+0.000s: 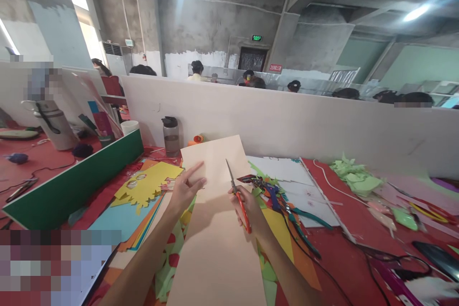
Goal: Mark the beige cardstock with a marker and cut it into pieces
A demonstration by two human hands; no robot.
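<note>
A long sheet of pale peach paper (215, 258) stretches away from me across the middle of the table. My left hand (184, 189) rests at its left edge, thumb and index finger apart and stretched over the surface; the other fingers are mostly hidden. In my right hand (245, 205) is a pair of scissors (243, 210) with orange-red handles. The scissors' blades look closed together and point away from me, above the paper. Beside the right hand lie dark-handled pliers (272, 193) and teal-handled pliers (301, 222) among green scraps.
Yellow cut paper (150, 181) and blue sheets (118, 213) lie to the left, near a green divider (79, 184). A dark-lidded bottle (171, 136) stands by the white partition (287, 119). White sheets (311, 201) and crumpled green paper (355, 177) lie to the right. Cables cross the red table.
</note>
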